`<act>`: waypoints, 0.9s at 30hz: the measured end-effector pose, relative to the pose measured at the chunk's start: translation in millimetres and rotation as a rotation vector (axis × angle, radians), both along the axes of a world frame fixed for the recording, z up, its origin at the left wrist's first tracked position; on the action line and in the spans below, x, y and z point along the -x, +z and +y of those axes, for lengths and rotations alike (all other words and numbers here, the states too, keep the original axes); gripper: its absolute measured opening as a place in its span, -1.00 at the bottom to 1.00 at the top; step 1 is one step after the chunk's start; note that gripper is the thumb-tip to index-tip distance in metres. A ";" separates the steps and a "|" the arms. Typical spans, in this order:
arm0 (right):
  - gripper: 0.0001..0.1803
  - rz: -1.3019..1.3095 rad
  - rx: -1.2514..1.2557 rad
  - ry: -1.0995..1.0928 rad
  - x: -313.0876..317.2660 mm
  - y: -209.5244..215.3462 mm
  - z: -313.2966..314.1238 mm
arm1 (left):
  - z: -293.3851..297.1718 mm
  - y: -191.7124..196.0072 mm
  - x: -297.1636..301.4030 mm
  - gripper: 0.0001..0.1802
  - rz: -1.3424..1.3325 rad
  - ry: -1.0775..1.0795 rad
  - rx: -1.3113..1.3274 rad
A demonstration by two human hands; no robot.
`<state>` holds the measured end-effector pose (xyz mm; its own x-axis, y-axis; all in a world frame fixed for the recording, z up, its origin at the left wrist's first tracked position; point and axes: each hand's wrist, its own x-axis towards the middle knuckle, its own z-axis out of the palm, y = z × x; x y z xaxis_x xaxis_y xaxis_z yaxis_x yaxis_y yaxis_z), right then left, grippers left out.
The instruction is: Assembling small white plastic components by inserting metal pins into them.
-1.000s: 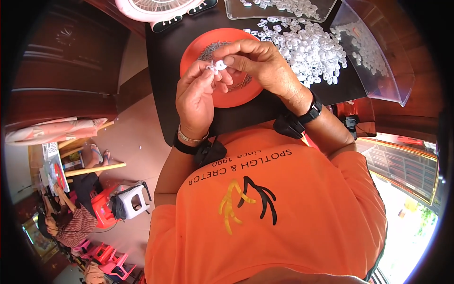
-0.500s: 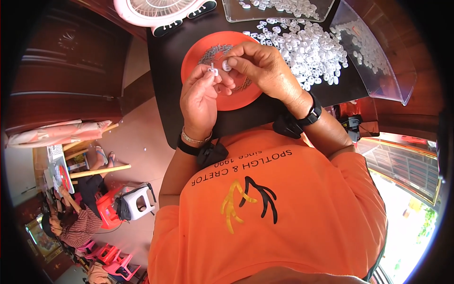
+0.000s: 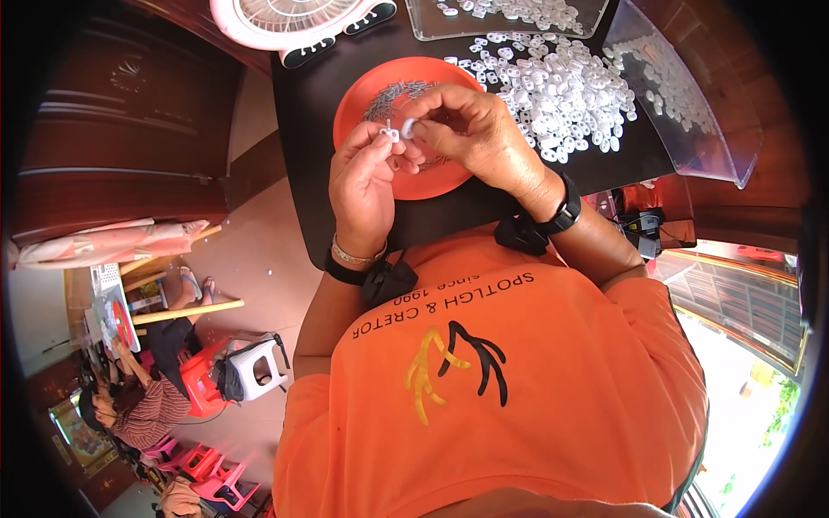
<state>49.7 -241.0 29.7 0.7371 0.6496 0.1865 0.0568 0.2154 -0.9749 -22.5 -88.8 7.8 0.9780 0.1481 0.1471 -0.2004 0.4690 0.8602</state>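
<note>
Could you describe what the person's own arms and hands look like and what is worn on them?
Both forearms are bare. The left hand has a black wristband and a thin metal bangle at its wrist. The right hand has a black watch. Orange shirt sleeves end near the elbows.

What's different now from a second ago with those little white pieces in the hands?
The left hand and right hand drew slightly apart; each now pinches its own small white piece, held together before. The orange plate and white pile stayed put.
</note>
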 end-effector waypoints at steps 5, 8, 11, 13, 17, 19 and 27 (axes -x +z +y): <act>-0.95 0.024 0.149 -0.020 -14.8 -5.3 -7.0 | -1.2 4.9 3.0 -0.82 0.034 0.104 -0.069; -0.89 0.132 0.061 -0.072 -18.9 -6.1 -3.9 | -0.3 5.9 5.6 -0.81 0.088 0.122 -0.223; -0.88 0.212 -0.058 -0.122 -19.6 -12.2 2.2 | -4.2 6.3 6.0 -0.81 0.176 0.102 -0.276; -0.87 0.241 -0.115 -0.169 -18.3 -14.1 7.2 | -6.3 4.6 5.6 -0.81 0.176 0.107 -0.291; -0.91 0.219 -0.128 -0.167 -11.1 -13.9 15.9 | -10.6 0.5 4.1 -0.81 0.113 0.038 -0.276; -0.91 0.104 -0.047 -0.150 -8.0 -13.0 17.1 | -11.1 1.5 4.3 -0.80 0.063 -0.001 -0.265; -0.87 0.162 -0.033 -0.020 -10.0 -13.2 7.7 | -7.8 2.1 6.1 -0.83 0.054 0.089 -0.208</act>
